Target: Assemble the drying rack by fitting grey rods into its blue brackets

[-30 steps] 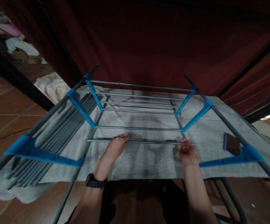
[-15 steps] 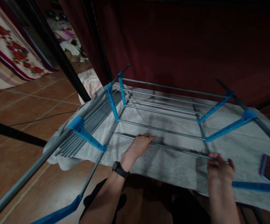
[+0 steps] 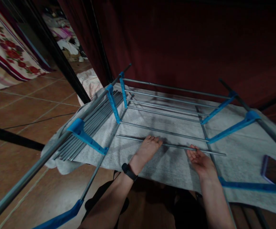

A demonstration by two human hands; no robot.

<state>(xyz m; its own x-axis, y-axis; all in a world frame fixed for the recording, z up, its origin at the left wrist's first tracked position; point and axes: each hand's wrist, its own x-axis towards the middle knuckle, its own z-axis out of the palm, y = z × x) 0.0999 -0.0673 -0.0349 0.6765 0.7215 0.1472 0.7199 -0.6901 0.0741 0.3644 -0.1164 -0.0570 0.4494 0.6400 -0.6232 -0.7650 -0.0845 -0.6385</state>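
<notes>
A loose grey metal rod [image 3: 176, 146] lies across the drying-rack frame [image 3: 114, 106], just in front of the fitted rods. My left hand [image 3: 147, 149], a black watch on its wrist, has its fingers curled over the rod's left part. My right hand [image 3: 201, 160] is palm up with its fingers curled loosely round the rod, a little way in from its right end. The rack has grey side tubes and blue plastic brackets [image 3: 233, 128] and stands over a grey towel [image 3: 166, 167].
A bundle of spare grey rods [image 3: 90, 125] lies on the towel at the left. A phone [image 3: 273, 170] lies on the towel at the right. Behind hangs a dark red curtain [image 3: 176, 47]. Brown floor tiles [image 3: 21, 111] and a floral cloth [image 3: 6, 60] are to the left.
The view has swung to the left. My right hand has slid leftward along the rod, away from its right end, and turned palm up. My left hand stays on the rod.
</notes>
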